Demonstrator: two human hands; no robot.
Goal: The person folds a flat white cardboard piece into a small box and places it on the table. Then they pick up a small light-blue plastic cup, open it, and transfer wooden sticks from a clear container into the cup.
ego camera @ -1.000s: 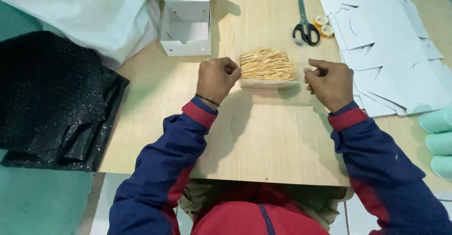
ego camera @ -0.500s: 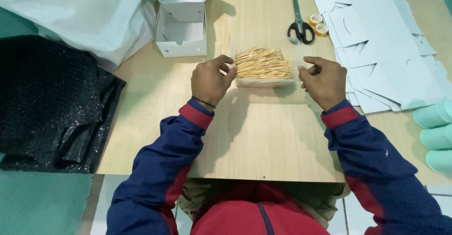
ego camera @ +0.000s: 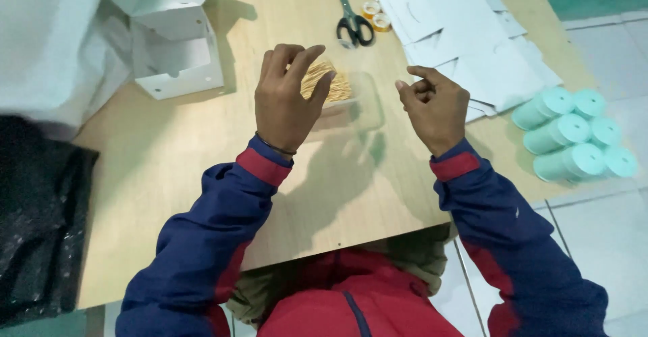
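Wooden bench [ego camera: 202, 141] carries, at its far right, a stack of flat white card cutouts [ego camera: 466, 47] and, far left, an open white box [ego camera: 177, 60]. Left hand [ego camera: 287, 101] grips a clear container of thin tan sticks [ego camera: 337, 94] at centre. Right hand [ego camera: 435, 104] hovers just beside it, loosely curled, holding nothing. Scissors [ego camera: 351, 20] lie beyond.

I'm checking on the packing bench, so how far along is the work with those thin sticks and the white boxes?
Done: one white box stands folded and open, nothing visible inside. In hand: the left hand grips the bundle of thin tan sticks over a clear container; the right hand hovers beside it, holding nothing. Left: a stack of flat unfolded box blanks by the scissors.
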